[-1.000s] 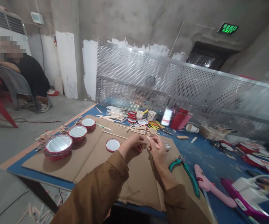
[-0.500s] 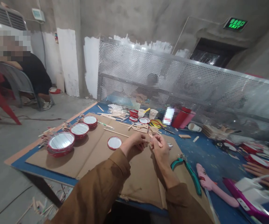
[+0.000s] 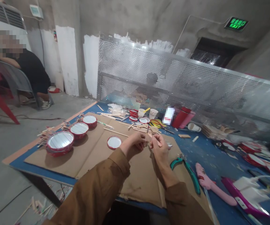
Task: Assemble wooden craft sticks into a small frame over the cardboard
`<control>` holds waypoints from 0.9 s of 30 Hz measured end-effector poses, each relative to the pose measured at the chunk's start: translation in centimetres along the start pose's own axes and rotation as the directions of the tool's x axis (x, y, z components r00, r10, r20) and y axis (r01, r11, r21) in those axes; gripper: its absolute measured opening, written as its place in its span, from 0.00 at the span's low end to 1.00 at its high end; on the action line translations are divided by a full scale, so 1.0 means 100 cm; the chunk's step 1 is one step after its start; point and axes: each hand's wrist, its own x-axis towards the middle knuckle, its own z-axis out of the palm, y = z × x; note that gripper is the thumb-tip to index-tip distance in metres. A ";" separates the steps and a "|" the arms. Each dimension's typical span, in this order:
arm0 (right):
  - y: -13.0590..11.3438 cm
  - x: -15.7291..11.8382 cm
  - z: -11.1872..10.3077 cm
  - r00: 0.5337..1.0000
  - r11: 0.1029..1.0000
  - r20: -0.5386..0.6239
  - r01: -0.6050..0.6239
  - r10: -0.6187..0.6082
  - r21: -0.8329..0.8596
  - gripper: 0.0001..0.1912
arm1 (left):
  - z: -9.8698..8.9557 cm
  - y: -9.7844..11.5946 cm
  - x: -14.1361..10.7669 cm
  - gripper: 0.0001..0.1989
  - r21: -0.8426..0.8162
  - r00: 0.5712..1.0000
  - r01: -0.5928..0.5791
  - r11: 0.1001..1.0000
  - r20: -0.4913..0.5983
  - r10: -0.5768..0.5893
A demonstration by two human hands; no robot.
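Note:
My left hand (image 3: 138,141) and my right hand (image 3: 158,144) meet close together above a cardboard sheet (image 3: 139,184), fingers pinched. A thin wooden stick (image 3: 147,128) stands up from the fingertips of my left hand. What my right fingertips pinch is too small and too covered to make out. Left of my hands lies a round red-rimmed lid (image 3: 114,142) with a white face. Teal-handled pliers (image 3: 191,176) rest to the right of my right forearm.
Stacks of red-rimmed lids (image 3: 60,142) stand at the left, with sticks behind them. Loose wooden sticks (image 3: 141,127), a paper cup (image 3: 153,113) and a red bottle (image 3: 182,117) sit farther back. A pink glue gun (image 3: 213,186) and a purple power strip (image 3: 240,200) lie right.
My hands stay pinched together in almost the same place. At the far right, another person's hand has left the view, and a dark object shows there. The view has shifted slightly.

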 end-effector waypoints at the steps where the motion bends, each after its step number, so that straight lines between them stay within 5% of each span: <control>1: -0.001 0.000 0.000 1.000 1.000 0.007 0.013 -0.013 -0.002 0.18 | 0.000 -0.001 0.001 0.07 0.009 1.000 0.002 1.000 0.001 -0.002; 27: -0.004 -0.001 0.000 0.999 0.998 0.017 0.042 -0.041 -0.054 0.17 | 0.000 -0.008 0.006 0.07 -0.017 1.000 -0.029 0.999 -0.007 0.028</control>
